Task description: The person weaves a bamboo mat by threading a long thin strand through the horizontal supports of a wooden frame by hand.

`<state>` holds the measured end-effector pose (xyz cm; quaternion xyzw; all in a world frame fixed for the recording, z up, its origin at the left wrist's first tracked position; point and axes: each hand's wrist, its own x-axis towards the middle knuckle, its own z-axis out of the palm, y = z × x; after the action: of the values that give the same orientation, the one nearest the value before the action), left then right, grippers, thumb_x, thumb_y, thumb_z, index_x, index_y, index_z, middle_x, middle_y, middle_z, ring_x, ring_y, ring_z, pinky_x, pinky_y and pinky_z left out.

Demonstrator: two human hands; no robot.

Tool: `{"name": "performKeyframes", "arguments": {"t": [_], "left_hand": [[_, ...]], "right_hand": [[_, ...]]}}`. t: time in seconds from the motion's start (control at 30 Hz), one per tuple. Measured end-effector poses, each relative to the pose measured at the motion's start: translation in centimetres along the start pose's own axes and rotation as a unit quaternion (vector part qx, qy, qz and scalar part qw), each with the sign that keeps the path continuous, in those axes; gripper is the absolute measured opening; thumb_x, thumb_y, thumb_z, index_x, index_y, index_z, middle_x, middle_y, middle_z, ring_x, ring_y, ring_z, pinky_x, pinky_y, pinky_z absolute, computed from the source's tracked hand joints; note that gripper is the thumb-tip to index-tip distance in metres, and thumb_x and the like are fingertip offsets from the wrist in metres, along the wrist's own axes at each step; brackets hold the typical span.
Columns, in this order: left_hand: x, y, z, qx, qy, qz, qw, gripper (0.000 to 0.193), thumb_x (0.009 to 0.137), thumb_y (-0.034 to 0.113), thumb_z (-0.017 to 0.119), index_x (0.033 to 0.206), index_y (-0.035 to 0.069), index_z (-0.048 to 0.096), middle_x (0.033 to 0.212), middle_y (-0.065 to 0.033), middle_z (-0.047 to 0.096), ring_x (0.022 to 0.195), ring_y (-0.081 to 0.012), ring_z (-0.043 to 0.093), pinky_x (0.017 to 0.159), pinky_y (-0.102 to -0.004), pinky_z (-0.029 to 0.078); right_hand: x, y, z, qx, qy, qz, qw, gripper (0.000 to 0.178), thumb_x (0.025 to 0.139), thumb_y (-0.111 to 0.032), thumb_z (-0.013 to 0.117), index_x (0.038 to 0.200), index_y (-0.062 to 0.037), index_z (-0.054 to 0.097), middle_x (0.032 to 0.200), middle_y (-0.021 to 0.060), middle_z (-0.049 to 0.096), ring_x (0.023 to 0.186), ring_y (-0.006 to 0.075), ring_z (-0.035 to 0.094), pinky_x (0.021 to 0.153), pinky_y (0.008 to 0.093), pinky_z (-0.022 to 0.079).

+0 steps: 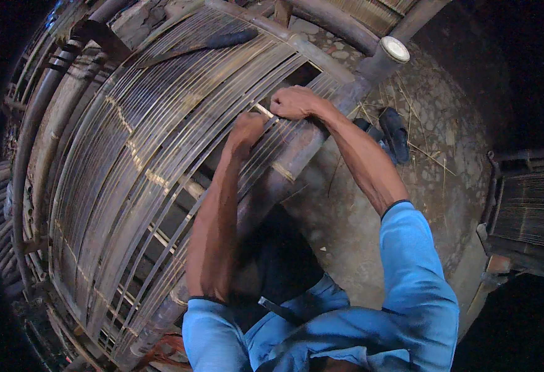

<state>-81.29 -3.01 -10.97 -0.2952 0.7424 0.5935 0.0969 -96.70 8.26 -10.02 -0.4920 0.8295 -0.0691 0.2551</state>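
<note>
Slatted bamboo platform (204,118) of thin lengthwise strips lies before me, tied across by pale lashings. Over its near right part, my left hand (247,131) is closed in a fist against the slats; what its fingers grip is hidden. Just beyond and to the right, my right hand (294,103) is closed at the end of a short pale bamboo strip (263,110), which shows in the small space between the hands. A large knife with a dark handle (231,39) rests on the far side of the platform, its blade pointing left.
A thick bamboo pole (300,149) edges the platform nearest me, ending in a pale cut face (395,49). Dark sandals (395,133) and loose straws lie on the stony floor (359,248) at right. Another slatted bamboo piece (526,208) stands at the far right.
</note>
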Motion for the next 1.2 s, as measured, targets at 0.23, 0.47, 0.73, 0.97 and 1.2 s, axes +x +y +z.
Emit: {"name": "performKeyframes", "arguments": {"t": [0.23, 0.47, 0.73, 0.97, 1.2], "left_hand": [[-8.1, -2.6, -0.8, 0.101, 0.167, 0.144, 0.970, 0.043, 0.094, 0.039, 0.062, 0.109, 0.000, 0.071, 0.093, -0.0190, 0.074, 0.086, -0.0283, 0.071, 0.078, -0.0412, 0.053], [-11.0, -4.1, 0.3, 0.200, 0.263, 0.140, 0.933, 0.037, 0.098, 0.034, 0.056, 0.102, 0.001, 0.072, 0.086, -0.0294, 0.068, 0.087, -0.0485, 0.067, 0.081, -0.0536, 0.051], [-12.2, -4.2, 0.6, 0.239, 0.262, 0.151, 0.923, 0.045, 0.095, 0.040, 0.060, 0.121, 0.005, 0.068, 0.112, -0.0266, 0.067, 0.114, -0.0444, 0.060, 0.098, -0.0532, 0.044], [-29.5, 0.7, 3.0, 0.189, -0.138, 0.539, 0.809, 0.039, 0.075, 0.024, 0.079, 0.107, 0.007, 0.068, 0.092, -0.0147, 0.067, 0.107, -0.0386, 0.060, 0.091, -0.0476, 0.050], [-45.2, -6.7, -10.6, 0.475, 0.269, -0.034, 0.837, 0.040, 0.071, 0.010, 0.083, 0.109, 0.007, 0.070, 0.088, -0.0158, 0.068, 0.082, -0.0305, 0.066, 0.075, -0.0421, 0.051]], "right_hand": [[-8.0, 5.4, 0.6, 0.323, 0.363, -0.114, 0.867, 0.026, 0.093, -0.023, 0.057, 0.092, -0.0013, 0.071, 0.101, 0.0121, 0.068, 0.098, 0.0306, 0.067, 0.098, 0.0419, 0.048], [-30.8, 5.8, -4.3, 0.799, 0.351, -0.238, 0.427, 0.038, 0.095, -0.041, 0.057, 0.095, -0.0031, 0.060, 0.072, -0.0015, 0.045, 0.067, 0.0152, 0.046, 0.086, 0.0426, 0.044], [-38.7, -1.3, -5.1, 0.467, 0.340, -0.131, 0.806, 0.073, 0.087, -0.059, 0.063, 0.120, 0.0067, 0.064, 0.068, -0.0024, 0.049, 0.065, 0.0148, 0.049, 0.068, 0.0339, 0.045], [-36.4, -11.8, -4.6, 0.202, 0.067, -0.364, 0.907, 0.019, 0.098, -0.021, 0.063, 0.087, -0.0074, 0.071, 0.073, 0.0109, 0.062, 0.062, 0.0183, 0.056, 0.055, 0.0347, 0.043], [-35.0, -1.3, -0.2, 0.168, 0.088, 0.029, 0.981, 0.023, 0.097, -0.022, 0.066, 0.088, -0.0012, 0.070, 0.072, 0.0081, 0.062, 0.064, 0.0193, 0.057, 0.059, 0.0338, 0.043]]}}
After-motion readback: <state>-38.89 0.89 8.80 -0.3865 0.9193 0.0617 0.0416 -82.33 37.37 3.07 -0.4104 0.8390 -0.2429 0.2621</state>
